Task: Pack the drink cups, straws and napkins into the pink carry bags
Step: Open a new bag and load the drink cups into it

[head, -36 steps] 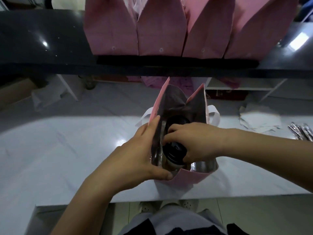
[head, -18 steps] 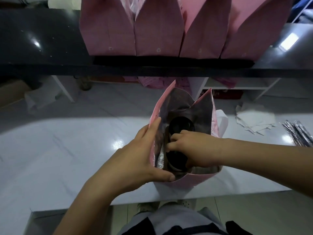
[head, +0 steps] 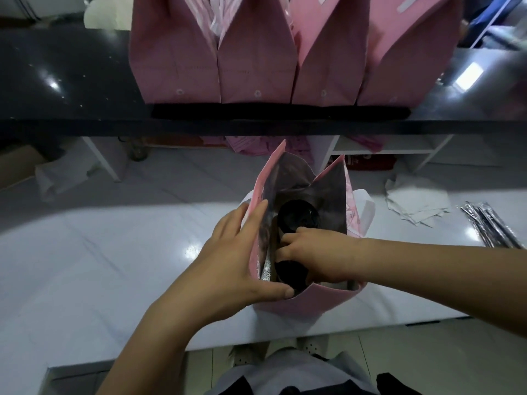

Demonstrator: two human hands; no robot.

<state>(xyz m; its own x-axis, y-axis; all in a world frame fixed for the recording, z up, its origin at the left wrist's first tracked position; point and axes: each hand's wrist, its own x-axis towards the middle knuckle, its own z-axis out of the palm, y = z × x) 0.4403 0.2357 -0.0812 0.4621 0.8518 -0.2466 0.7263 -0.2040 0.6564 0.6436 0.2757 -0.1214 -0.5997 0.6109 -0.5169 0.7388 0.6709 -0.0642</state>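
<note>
1. The pink carry bag (head: 302,305) stands open near the front edge of the white counter (head: 114,252), directly in front of us; we see silver foil lining inside it
2. Two drink cups with black lids sit inside, one behind the other and close together: the far cup (head: 298,216) and the near cup (head: 289,273)
3. The right hand (head: 316,255) reaches down into the bag's mouth, fingers curled over the near cup's lid and gripping it; we cannot tell whether the cup rests on the bottom
4. The left hand (head: 236,252) holds the bag's left wall, fingers laid along it and thumb hooked round the near corner, so the mouth is spread
5. To the right on the counter lie loose white napkins (head: 416,203) and, farther right, silver-wrapped straws (head: 490,226), both well apart from the bag and not yet packed
6. Four more pink bags (head: 256,58) stand in a row on the black shelf (head: 57,81) above
7. We judge the fit tight: a tilted near cup could knock its neighbour or pop a lid, and if the left hand slackens, the soft wall may fold inward and snag the cup
</note>
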